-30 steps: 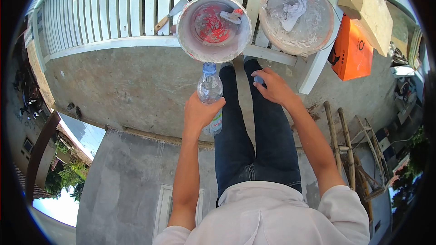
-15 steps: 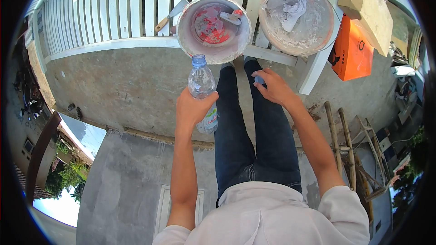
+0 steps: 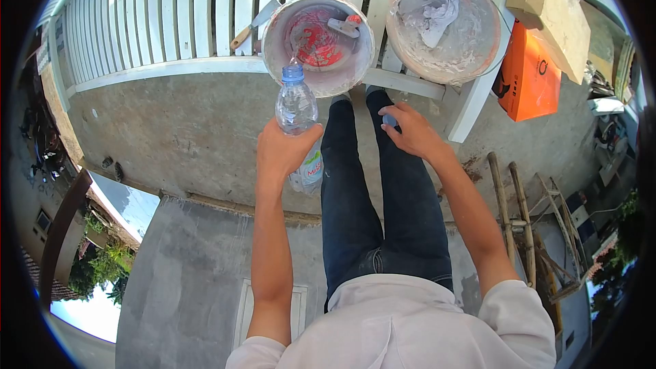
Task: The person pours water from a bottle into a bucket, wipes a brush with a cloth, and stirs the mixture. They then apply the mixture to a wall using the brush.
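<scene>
Head view looks straight down at you. Your left hand (image 3: 281, 152) is wrapped round the middle of a clear water bottle (image 3: 298, 123), fingers closed tight on it. Bottle has no cap on & leans its blue neck toward the near rim of the red-stained bucket (image 3: 318, 44). A thin bit of water seems to fall from the neck into that bucket, but it's too small to be sure. Your right hand (image 3: 408, 130) is curled to the right of the bucket, just below it, pinching a small blue thing, prob. the bottle cap (image 3: 389, 120).

Inside the red-stained bucket sits a small trowel (image 3: 342, 26) w/ a red handle. To its right, near it, stands a 2nd bucket (image 3: 444, 22) full of white paste. To its left a scraper (image 3: 254, 22) lies on the white slatted bench (image 3: 164, 20). Both buckets sit on that bench. Further right of the bucket is an orange box (image 3: 527, 76).

To pour well, I think: keep the neck right over the inside of the bucket, not over the rim. Tip slow, so water comes in a thin line & doesn't splash red stuff on your legs. Hold the bottle firm but don't squash it, or it'll squirt. Keep the cap safe in your right hand.
</scene>
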`<state>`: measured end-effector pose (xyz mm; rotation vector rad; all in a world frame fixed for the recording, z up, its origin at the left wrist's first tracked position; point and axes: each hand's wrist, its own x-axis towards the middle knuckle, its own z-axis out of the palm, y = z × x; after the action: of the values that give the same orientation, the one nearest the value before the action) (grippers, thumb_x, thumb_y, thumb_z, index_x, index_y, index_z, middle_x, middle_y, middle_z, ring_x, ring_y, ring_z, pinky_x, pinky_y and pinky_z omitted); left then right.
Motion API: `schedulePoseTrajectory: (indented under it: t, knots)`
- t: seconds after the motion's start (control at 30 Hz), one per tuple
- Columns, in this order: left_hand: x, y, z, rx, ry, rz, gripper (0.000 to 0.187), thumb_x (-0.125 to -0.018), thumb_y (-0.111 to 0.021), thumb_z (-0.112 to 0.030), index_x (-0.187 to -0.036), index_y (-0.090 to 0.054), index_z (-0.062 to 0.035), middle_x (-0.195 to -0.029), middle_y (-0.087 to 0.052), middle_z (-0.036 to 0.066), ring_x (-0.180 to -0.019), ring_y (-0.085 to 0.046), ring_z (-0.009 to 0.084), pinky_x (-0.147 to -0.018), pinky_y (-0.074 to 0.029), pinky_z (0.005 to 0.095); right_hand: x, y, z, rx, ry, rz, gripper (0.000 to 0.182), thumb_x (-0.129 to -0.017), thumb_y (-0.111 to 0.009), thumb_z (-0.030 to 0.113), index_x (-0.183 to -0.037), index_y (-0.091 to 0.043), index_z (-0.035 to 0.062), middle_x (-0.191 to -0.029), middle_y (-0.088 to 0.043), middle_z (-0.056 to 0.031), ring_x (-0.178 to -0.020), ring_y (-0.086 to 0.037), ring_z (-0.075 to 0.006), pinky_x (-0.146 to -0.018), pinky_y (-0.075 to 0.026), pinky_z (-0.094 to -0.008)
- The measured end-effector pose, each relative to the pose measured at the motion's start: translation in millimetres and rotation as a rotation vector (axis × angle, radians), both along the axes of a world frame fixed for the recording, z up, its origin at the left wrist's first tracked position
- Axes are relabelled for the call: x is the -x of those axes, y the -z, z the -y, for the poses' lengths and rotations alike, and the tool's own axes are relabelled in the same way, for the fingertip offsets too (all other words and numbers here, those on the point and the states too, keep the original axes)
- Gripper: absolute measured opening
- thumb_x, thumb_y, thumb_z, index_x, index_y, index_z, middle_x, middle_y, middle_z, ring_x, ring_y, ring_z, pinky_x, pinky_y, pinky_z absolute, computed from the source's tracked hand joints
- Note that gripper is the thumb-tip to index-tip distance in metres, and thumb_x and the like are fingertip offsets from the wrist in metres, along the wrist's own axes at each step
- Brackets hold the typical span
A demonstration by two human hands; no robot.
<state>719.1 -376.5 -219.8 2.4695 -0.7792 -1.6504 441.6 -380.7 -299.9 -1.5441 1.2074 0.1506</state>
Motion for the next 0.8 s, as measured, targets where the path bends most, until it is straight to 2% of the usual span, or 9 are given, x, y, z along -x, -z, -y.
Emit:
schedulePoseTrajectory:
  t: [0.67,0.77,0.8]
  knots:
    - [24.9,-1.0,-21.4,-0.038,0.046,-0.039,0.048,-0.067,-0.079,-0.032,-0.102,-0.070,-0.0008,-0.097,-0.074,0.018,-0.092,-0.071,0.0333,-0.082,-0.053,0.0425,1.2,1.6,-1.7,0.013,0.008,0.009,0.027,-0.090,-0.065,0.013,-0.117,-0.062,0.0070,-0.107,-0.059,-0.0158,-0.100,-0.061,-0.0383,-0.088,-0.051,-0.0454]
    - [24.6,-3.5,-25.2,-0.047,0.080,-0.036,0.047,-0.071,-0.080,-0.033,-0.101,-0.070,0.0007,-0.096,-0.074,0.017,-0.089,-0.072,0.0286,-0.079,-0.053,0.0395,0.7,2.7,-2.3,0.014,0.012,0.014,0.028,-0.090,-0.065,0.013,-0.117,-0.062,0.0069,-0.107,-0.059,-0.0158,-0.100,-0.061,-0.0383,-0.088,-0.051,-0.0455]
    - [24.4,-3.8,-26.8,-0.055,0.072,-0.034,0.046,-0.070,-0.080,-0.032,-0.102,-0.070,0.0000,-0.096,-0.074,0.017,-0.090,-0.072,0.0301,-0.080,-0.053,0.0405,0.1,2.3,-2.2,0.011,0.013,0.012,0.028,-0.090,-0.065,0.013,-0.117,-0.062,0.0069,-0.107,-0.059,-0.0158,-0.100,-0.061,-0.0383,-0.088,-0.051,-0.0456]
